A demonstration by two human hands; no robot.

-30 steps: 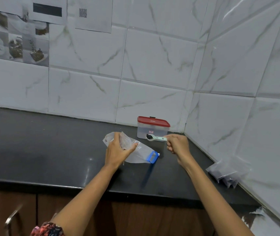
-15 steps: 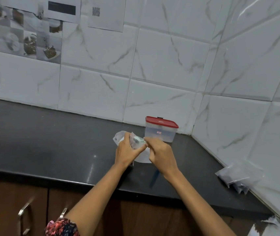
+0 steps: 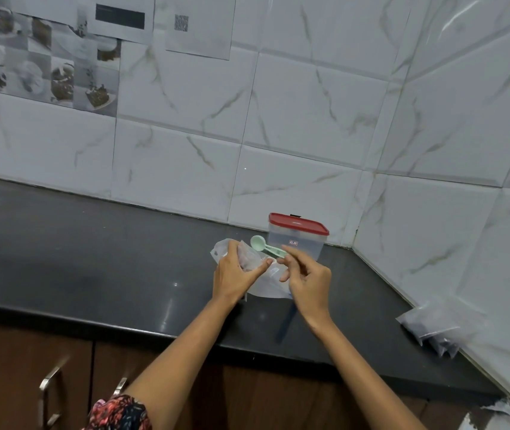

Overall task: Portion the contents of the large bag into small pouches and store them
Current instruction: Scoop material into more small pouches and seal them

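The right hand (image 3: pixel 308 285), pinching the green measuring spoon (image 3: pixel 265 247), has lifted it clear of the small pouch (image 3: pixel 249 259) gripped by the left hand (image 3: pixel 235 276); sealing likely follows.

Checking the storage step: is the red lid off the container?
No, the red lid sits closed on the clear container behind the hands.

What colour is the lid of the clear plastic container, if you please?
Red lid, shown best in the head view.
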